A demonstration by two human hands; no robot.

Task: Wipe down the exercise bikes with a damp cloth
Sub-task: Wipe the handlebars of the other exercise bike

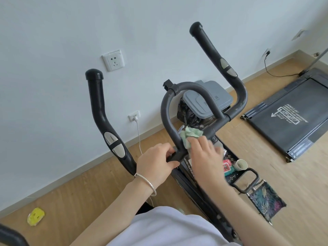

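**Exercise bike handlebar under a green cloth**

Exercise bike [165, 110] stands on a wooden floor [88, 192] close to a pale wall, seen from above. Its handlebar [204, 91] is a dark grey tube bent into a centre loop. Two black side grips rise beside it, the left grip [99, 107] and the right grip [211, 50], each with a silver sensor plate.

A crumpled pale green cloth [190, 133] lies against the inner side of the loop's lower left tube, low down by the stem. The right hand [204, 153] holds it there. Its fingers [198, 139] are bent over the bunched fabric, and cloth shows above and below the fingertips.

The left hand [156, 162], with a silver bracelet [147, 183] on its wrist, grips the handlebar just left of the cloth. Its fingers and thumb are curled round the short black section at the base of the loop.

The right hand is motion-blurred, so how tightly it pinches the cloth is hard to judge. Arms and a white garment cover the bike's frame and lower parts. Behind the loop sits a grey-lidded bin [207, 102], partly hidden by the tube. A treadmill [287, 118] at right is cut off by the frame edge.
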